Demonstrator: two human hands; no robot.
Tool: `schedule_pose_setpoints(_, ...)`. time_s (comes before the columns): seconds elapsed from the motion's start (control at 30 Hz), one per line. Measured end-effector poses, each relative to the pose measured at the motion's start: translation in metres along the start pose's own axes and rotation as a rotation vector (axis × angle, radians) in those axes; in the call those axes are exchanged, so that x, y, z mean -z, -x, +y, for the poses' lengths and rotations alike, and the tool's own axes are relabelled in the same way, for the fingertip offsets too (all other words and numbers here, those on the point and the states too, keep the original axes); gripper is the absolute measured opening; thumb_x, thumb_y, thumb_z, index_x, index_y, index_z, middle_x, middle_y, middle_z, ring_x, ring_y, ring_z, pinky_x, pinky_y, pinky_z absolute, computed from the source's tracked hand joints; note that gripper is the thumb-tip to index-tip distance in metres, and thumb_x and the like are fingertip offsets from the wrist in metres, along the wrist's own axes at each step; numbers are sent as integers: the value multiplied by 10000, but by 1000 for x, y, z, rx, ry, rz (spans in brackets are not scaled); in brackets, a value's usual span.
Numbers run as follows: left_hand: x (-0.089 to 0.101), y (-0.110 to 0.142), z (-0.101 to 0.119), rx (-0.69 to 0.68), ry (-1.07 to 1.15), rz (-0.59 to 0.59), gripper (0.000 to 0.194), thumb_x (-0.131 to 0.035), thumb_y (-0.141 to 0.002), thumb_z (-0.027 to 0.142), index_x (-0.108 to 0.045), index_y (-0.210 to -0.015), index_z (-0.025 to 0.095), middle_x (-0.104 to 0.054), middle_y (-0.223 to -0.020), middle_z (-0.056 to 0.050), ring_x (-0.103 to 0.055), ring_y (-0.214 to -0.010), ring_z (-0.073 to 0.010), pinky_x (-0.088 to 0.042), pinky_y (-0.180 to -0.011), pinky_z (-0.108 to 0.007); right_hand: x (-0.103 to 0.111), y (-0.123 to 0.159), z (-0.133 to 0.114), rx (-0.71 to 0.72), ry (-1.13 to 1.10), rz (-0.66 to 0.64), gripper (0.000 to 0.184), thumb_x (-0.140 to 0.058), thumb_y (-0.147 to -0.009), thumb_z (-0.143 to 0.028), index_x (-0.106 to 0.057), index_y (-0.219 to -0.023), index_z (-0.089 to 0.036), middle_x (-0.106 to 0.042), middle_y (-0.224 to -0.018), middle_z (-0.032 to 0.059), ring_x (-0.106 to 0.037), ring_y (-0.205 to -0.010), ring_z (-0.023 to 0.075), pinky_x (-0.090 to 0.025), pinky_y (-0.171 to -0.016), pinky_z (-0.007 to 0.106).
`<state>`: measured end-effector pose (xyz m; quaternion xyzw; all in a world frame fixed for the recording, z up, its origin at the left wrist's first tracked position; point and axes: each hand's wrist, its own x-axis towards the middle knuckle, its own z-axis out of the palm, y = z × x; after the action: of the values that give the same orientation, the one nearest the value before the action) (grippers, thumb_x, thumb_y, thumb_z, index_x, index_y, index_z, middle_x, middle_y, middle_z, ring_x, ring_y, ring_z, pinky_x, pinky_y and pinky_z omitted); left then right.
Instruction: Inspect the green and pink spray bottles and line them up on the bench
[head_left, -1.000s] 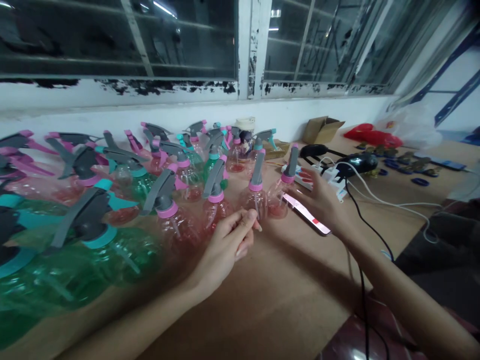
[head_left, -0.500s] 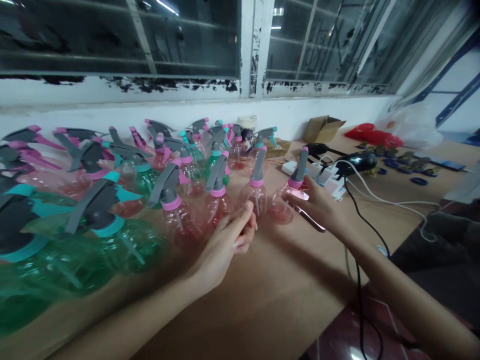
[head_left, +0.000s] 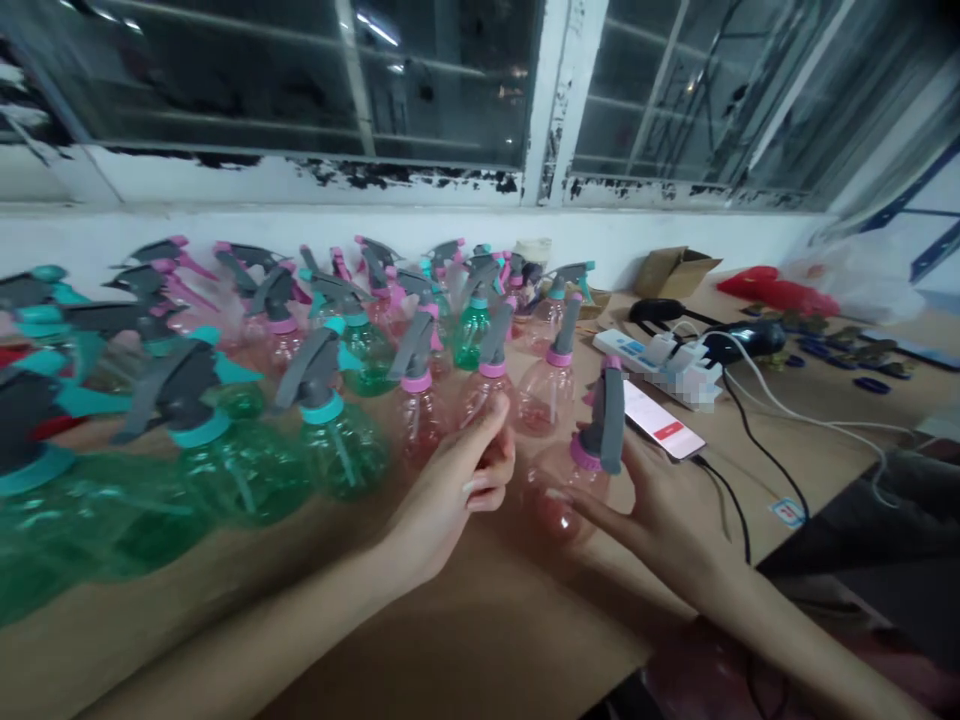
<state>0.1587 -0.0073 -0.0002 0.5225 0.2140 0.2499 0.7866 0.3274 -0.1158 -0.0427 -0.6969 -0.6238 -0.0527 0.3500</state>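
Observation:
My right hand (head_left: pixel 664 510) is wrapped round a clear pink spray bottle (head_left: pixel 562 505) from its right side, the thumb lying across the lower body. This bottle has a grey trigger head with a pink collar and stands upright or slightly tilted. To the left of it, my left hand (head_left: pixel 450 490) is closed over the table, fingers curled and thumb on top; whatever is inside it, if anything, is hidden. Just behind the hands stand more pink spray bottles (head_left: pixel 540 395). Green spray bottles (head_left: pixel 341 455) with turquoise collars stand left of my left hand.
A white power strip (head_left: pixel 622 350) with plugs and cables lies on the brown table at right, beside a lit phone (head_left: pixel 664 420). Behind are a cardboard box (head_left: pixel 675 272), red plastic (head_left: pixel 772 288) and a clear bag (head_left: pixel 862 270). A windowed wall borders the back.
The bottle in my right hand has come nearer, and its trigger head points another way. The phone now shows more fully. My left hand stays closed; the view has shifted left.

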Motion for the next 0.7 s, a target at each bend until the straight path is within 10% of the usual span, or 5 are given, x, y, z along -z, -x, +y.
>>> schedule_pose_setpoints(0.27, 50, 66, 22, -98, -127, 250, 405, -410, -908, 534, -474, -706, 189, -302, -574, 69, -248, -497, -101, -280, -463, -202, -41, -2, -76, 228, -139, -108, 488, -604, -802, -581, -529, -1078, -186, -653, -1031, 108, -604, -973, 290, -483, -825, 448)
schedule_pose_setpoints(0.43, 92, 112, 22, -259, -315, 339, 107, -578, -843, 302, -587, -908, 218, -558, -959, 4, -493, -980, -166, -415, -803, -245, -63, -8, -125, 340, -236, -227, 491, -595, -794, -604, -564, -1038, -179, -633, -1063, 109, -576, -1021, 291, -464, -869, 457)
schedule_pose_setpoints(0.7, 107, 159, 25, -334, -887, 241, 726, -679, -752, 238, -307, -1373, 301, -393, -1436, -49, -444, -1249, -270, -357, -1035, -415, -95, -13, -169, 462, -281, -279, 514, -641, -756, -585, -597, -1017, -144, -619, -1103, 132, -558, -1005, 291, -454, -854, 459)
